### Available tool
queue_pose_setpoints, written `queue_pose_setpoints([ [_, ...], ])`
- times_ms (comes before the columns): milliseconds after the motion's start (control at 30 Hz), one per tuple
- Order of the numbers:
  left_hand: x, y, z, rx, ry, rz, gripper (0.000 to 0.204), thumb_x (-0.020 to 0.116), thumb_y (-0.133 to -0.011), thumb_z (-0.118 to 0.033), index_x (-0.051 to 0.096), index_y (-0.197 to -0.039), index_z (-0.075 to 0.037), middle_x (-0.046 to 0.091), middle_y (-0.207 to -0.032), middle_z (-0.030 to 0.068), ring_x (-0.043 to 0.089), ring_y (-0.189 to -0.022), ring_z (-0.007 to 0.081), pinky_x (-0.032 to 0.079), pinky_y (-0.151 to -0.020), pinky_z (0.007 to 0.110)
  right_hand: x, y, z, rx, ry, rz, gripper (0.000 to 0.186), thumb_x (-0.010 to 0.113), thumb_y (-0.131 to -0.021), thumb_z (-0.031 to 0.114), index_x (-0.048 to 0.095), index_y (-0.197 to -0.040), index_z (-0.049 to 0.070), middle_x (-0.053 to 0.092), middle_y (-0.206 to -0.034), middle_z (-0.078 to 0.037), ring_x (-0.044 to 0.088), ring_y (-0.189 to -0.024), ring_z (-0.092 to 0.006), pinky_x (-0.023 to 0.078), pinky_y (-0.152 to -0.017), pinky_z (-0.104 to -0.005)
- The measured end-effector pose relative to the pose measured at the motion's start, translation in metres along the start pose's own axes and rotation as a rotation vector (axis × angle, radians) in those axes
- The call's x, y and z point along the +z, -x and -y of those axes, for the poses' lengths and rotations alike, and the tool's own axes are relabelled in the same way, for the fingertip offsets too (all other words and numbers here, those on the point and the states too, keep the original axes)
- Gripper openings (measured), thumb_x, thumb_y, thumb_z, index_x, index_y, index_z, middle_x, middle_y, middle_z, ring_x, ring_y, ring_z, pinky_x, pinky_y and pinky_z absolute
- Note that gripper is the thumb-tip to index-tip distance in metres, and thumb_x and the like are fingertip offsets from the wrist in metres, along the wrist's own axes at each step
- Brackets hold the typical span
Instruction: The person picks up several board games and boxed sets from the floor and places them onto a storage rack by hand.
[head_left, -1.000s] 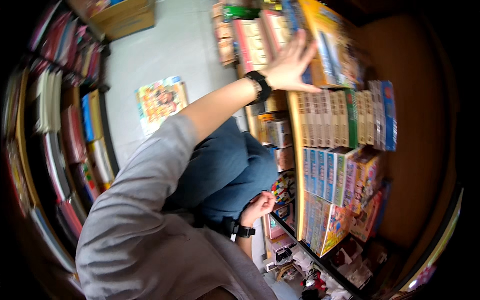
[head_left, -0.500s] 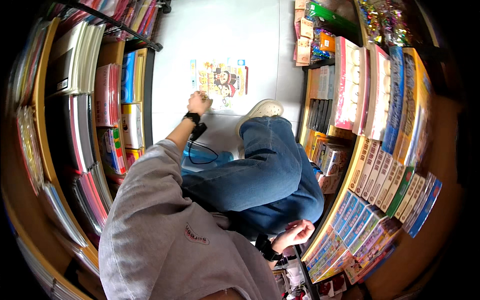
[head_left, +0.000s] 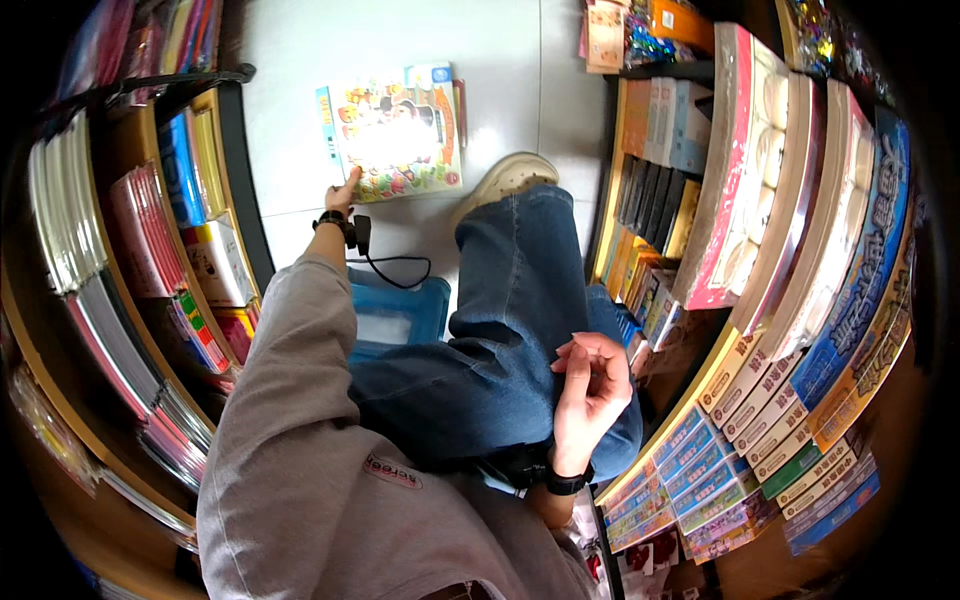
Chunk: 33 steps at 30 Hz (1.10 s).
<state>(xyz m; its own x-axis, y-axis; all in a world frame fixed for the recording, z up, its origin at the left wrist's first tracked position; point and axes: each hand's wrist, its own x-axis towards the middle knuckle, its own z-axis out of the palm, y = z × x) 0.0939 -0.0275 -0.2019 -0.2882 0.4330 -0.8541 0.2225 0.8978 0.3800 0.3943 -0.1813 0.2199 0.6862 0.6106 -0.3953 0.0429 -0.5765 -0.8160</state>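
My left hand (head_left: 343, 192) reaches forward to the floor and grips the lower left edge of a flat, colourful picture box (head_left: 395, 170), whose middle is washed out by glare. A black band and a small black device with a looped cable are on that wrist. My right hand (head_left: 590, 390) hovers over my bent right knee, fingers loosely curled, with nothing visible in them. A translucent blue plastic tray (head_left: 400, 325) lies on the floor below the cable, partly hidden behind my leg.
Shelves of folders and paper (head_left: 80, 200) line the left side. Shelves on the right hold stacked boxed goods (head_left: 730, 170), shiny tinsel (head_left: 815, 30) and small packets (head_left: 605, 30). My jeans-clad leg and pale clog (head_left: 510, 175) occupy the aisle's middle, on grey tiles (head_left: 290, 120).
My left hand has come from the right-hand shelf down to the floor and taken hold of the flat box, which has shifted slightly. My right hand has risen a little, still curled.
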Motion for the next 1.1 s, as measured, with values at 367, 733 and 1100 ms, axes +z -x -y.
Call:
queue_pose_setpoints([
  [367,-0.001,0.003,-0.001,-0.207,0.038,0.167,0.1,0.071,-0.055,-0.065,0.042,-0.123,0.002,0.047,-0.119,0.015,0.052,-0.093,0.0269,0.044,-0.073,0.039,-0.018,0.006,-0.014,0.037,-0.044,-0.008,0.006,0.051,-0.087,0.003,0.056,-0.089,0.001,0.059,-0.071,-0.005,0.053,-0.058,-0.0063,0.042,-0.053,-0.0176],
  [733,0.009,0.151,-0.076,0.034,0.551,0.678,0.053,0.06,-0.08,-0.036,0.04,-0.123,-0.012,0.055,-0.114,0.006,0.057,-0.097,0.0199,0.049,-0.077,0.04,-0.006,0.01,-0.021,-0.112,-0.111,0.058,0.008,0.051,-0.085,0.004,0.056,-0.091,0.001,0.059,-0.07,-0.004,0.055,-0.061,-0.008,0.045,-0.056,-0.0199],
  [1100,-0.077,0.374,-0.125,0.596,0.774,0.944,0.048,0.046,-0.089,-0.031,0.038,-0.126,-0.001,0.051,-0.12,0.013,0.051,-0.109,0.0236,0.041,-0.093,0.038,0.101,0.058,0.054,-0.442,-0.613,0.59,0.067,0.063,-0.082,0.014,0.018,-0.128,-0.003,0.041,-0.123,-0.017,0.044,-0.113,-0.0205,0.041,-0.091,-0.0312],
])
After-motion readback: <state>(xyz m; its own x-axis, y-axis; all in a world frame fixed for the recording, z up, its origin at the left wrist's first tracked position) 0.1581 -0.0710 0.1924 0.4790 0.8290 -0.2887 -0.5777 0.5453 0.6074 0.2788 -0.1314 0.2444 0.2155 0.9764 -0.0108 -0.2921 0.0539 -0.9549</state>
